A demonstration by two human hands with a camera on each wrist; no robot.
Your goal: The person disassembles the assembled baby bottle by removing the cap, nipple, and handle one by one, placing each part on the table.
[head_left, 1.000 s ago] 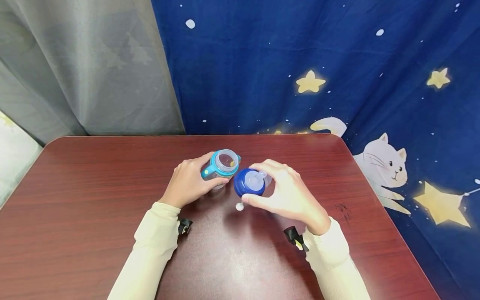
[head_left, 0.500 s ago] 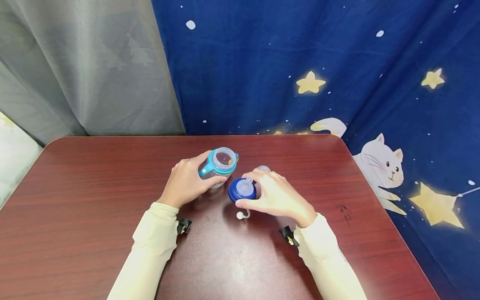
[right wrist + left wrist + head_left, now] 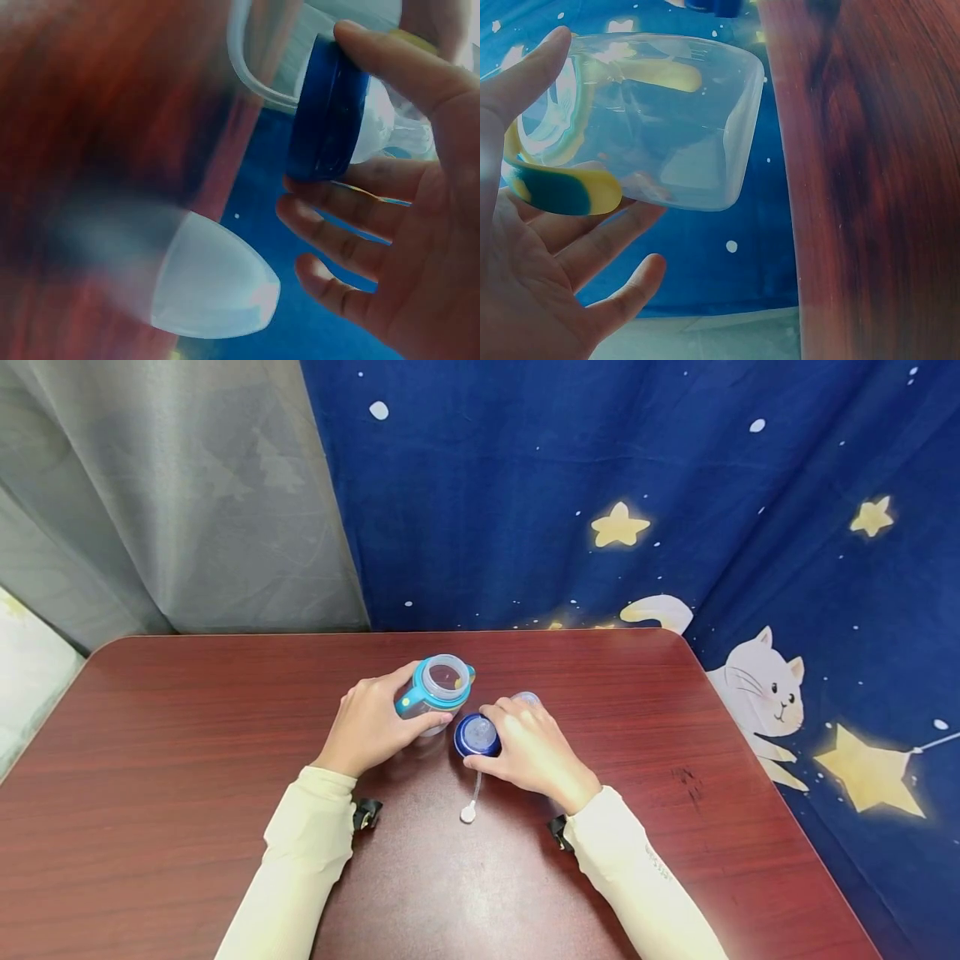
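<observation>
Nowhere legible writing on bottle (image 3: 438, 693) or blue cap (image 3: 476, 737).

Dark red wooden table (image 3: 187, 735) bearing clear cap (image 3: 527, 697)

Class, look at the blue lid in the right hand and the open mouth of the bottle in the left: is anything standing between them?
Nothing visible does. The right hand holds the blue lid just beside the bottle gripped by the left hand; its mouth is open and uncovered. The clear cap sits behind the right hand, out of the way.
</observation>
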